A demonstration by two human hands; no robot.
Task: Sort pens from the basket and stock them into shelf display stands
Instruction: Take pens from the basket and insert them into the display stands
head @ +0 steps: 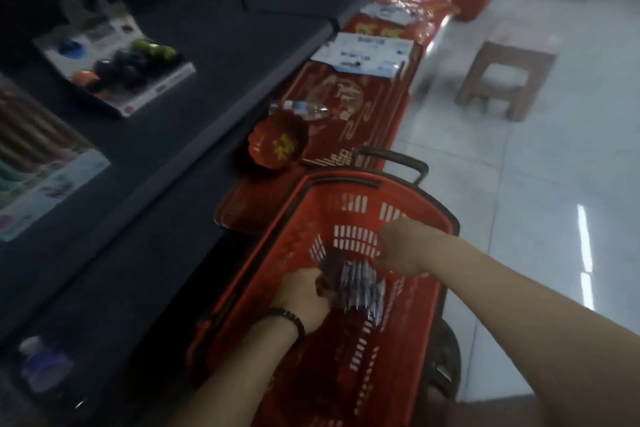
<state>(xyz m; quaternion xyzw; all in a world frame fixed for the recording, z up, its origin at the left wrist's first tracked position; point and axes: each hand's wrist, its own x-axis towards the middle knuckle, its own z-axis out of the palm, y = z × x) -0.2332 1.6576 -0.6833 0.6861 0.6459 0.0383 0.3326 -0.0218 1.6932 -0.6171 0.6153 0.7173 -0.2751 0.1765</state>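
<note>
My left hand (pixel 304 291) grips bundle of dark-barrelled pens (pixel 356 284) inside red slotted plastic basket (pixel 429 208); long axis toward me. My right hand (pixel 403 246) at bundle's far end, finger state indeterminate.

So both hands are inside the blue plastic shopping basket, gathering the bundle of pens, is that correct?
Not quite. The head view shows the plastic shopping basket is red, not blue. The rest holds: the left hand and right hand are inside it, gathering the bundle of pens.
</note>
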